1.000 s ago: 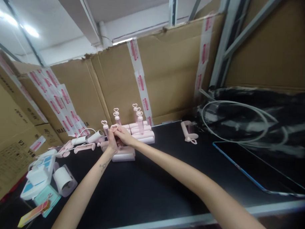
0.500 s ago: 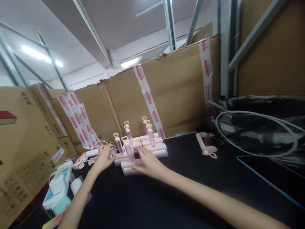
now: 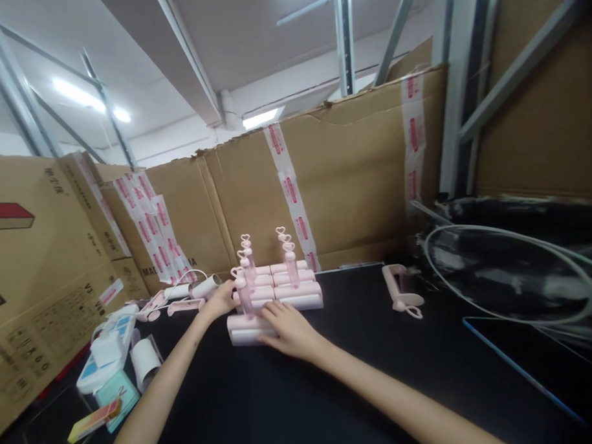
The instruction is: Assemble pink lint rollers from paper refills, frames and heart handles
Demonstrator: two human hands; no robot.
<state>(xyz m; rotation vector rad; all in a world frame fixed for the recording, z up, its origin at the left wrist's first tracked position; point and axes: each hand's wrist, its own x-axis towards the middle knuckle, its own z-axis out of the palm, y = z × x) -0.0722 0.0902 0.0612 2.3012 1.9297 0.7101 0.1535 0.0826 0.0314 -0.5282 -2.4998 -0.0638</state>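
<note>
Pink-and-white cylindrical devices (image 3: 298,294), several of them, lie in two columns on the black table, each with an upright clear pink tube topped by a heart-shaped loop. At the left column's outer end my left hand (image 3: 220,301) has its fingers closed against one device (image 3: 254,295), partly hidden behind the front tube. The nearest device (image 3: 243,331) lies a little in front of the others. Over its right end bends my right hand (image 3: 289,330), fingers on top and thumb at the near side.
A detached pink holder (image 3: 400,290) with a heart loop lies to the right, near a blue-edged dark panel (image 3: 524,359) and a white cable (image 3: 509,233). On the left are a power strip (image 3: 114,355), white cylinders (image 3: 145,359) and pink parts (image 3: 186,305). Cardboard (image 3: 350,185) walls the back.
My left hand has moved right, bringing a device from the left side in against the column. The front device and my right hand have shifted slightly nearer. The view has turned a little left.
</note>
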